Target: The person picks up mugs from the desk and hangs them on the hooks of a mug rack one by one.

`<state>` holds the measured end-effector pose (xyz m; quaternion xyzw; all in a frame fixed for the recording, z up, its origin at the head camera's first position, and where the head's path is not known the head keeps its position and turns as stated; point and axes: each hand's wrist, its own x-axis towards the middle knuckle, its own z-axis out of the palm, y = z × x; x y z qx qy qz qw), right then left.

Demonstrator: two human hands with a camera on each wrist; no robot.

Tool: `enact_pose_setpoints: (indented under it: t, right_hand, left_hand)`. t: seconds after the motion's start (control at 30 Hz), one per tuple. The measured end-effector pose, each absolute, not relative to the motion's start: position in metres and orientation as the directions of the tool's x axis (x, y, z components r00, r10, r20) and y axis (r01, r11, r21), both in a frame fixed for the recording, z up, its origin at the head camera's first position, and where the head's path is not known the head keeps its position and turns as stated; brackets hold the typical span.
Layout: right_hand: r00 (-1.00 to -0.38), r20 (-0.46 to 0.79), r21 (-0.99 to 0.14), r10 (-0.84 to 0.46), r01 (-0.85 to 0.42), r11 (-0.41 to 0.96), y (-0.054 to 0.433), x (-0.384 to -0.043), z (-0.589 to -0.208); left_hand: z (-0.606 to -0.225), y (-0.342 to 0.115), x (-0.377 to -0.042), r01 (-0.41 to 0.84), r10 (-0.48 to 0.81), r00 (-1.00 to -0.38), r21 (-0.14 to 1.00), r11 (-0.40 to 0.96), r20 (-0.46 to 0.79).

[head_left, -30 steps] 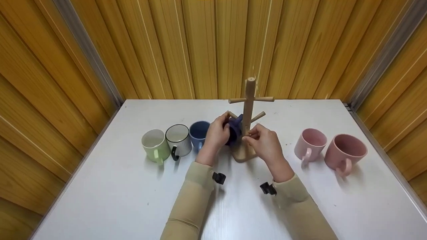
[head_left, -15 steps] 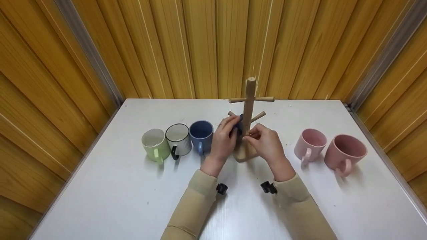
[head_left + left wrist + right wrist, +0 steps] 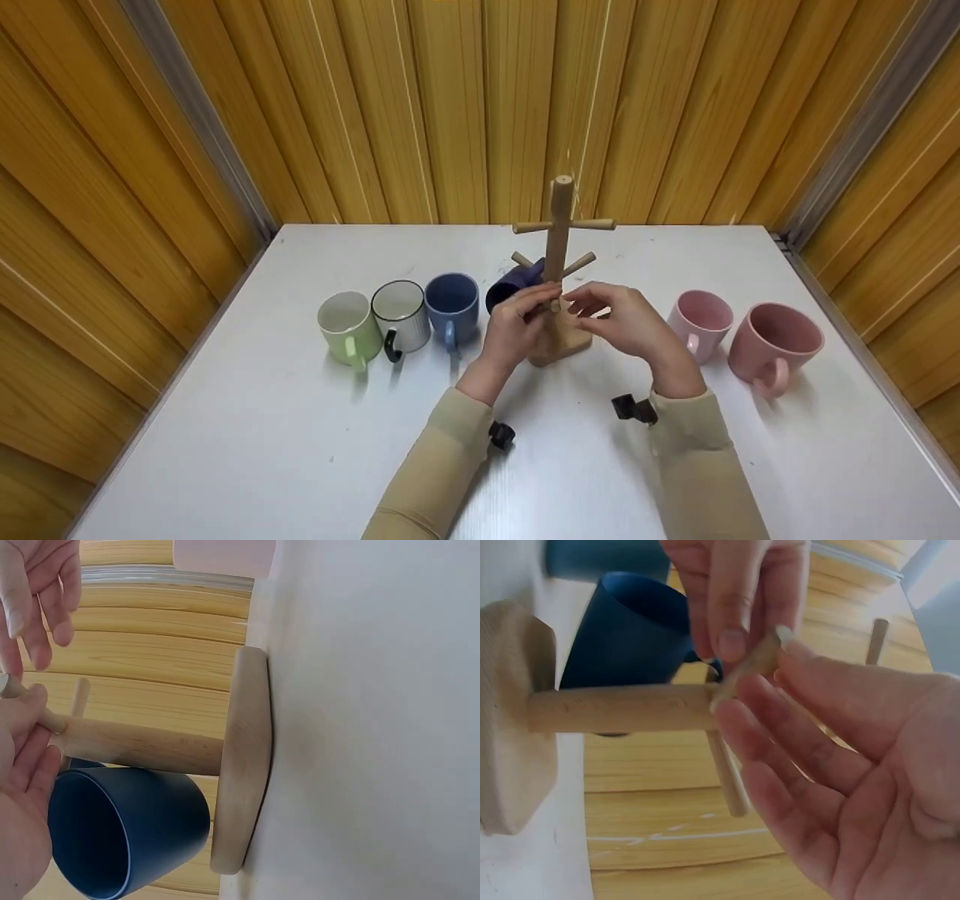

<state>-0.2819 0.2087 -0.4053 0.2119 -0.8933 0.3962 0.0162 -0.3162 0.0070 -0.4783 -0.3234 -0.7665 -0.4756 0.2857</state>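
Note:
A wooden mug tree (image 3: 557, 251) stands on the table, with pegs at several heights. A dark blue mug (image 3: 508, 286) hangs tilted by its handle on the left of the post, its mouth facing outward. With thumb and fingers, my left hand (image 3: 516, 326) pinches the front peg (image 3: 555, 306); the left wrist view shows this peg (image 3: 51, 720) between the fingertips, beside the mug (image 3: 150, 814). My right hand (image 3: 634, 321) is just right of the post, fingers loosely bent and holding nothing. In the left wrist view the right hand (image 3: 41, 592) is apart from the peg.
Left of the tree stand a light green mug (image 3: 352, 337), a white mug with a black handle (image 3: 409, 330) and a blue mug (image 3: 457, 322). To the right are a pink mug (image 3: 701, 330) and a darker pink mug (image 3: 765, 360). Wooden panels (image 3: 450, 112) wall the table's back.
My left hand has left the dark blue mug and moved right and nearer to the front peg, which it now pinches. My right hand has let go there and drawn back to the right.

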Motion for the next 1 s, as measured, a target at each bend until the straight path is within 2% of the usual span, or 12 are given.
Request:
enact_pose_setpoints:
  t: [0.17,0.37,0.53,0.83,1.0]
  right_hand:
    - [-0.926,0.141,-0.698,-0.352,-0.344,0.627,0.241,-0.275,-0.393]
    - [-0.977,0.013,-0.623,-0.214,-0.176,0.762,0.291,-0.268,-0.386]
    - [-0.986,-0.083,-0.649,-0.142,-0.054,0.759,0.32,-0.272,-0.395]
    - [-0.975,-0.211,-0.589,-0.069,0.07,0.805,0.333,-0.283,-0.417]
    - [-0.969,-0.238,-0.526,-0.063,0.074,0.847,0.332,-0.29,-0.424]
  left_hand:
    - [-0.479,0.008,-0.315,0.749,0.212,-0.652,0.574,0.332,0.728]
    - [-0.48,0.008,-0.316,0.75,0.218,-0.651,0.573,0.33,0.727]
    - [-0.479,0.009,-0.316,0.749,0.216,-0.655,0.584,0.313,0.724]
    - [-0.481,0.008,-0.316,0.761,0.221,-0.642,0.576,0.298,0.734]
    - [-0.481,0.008,-0.316,0.75,0.216,-0.655,0.588,0.304,0.724]
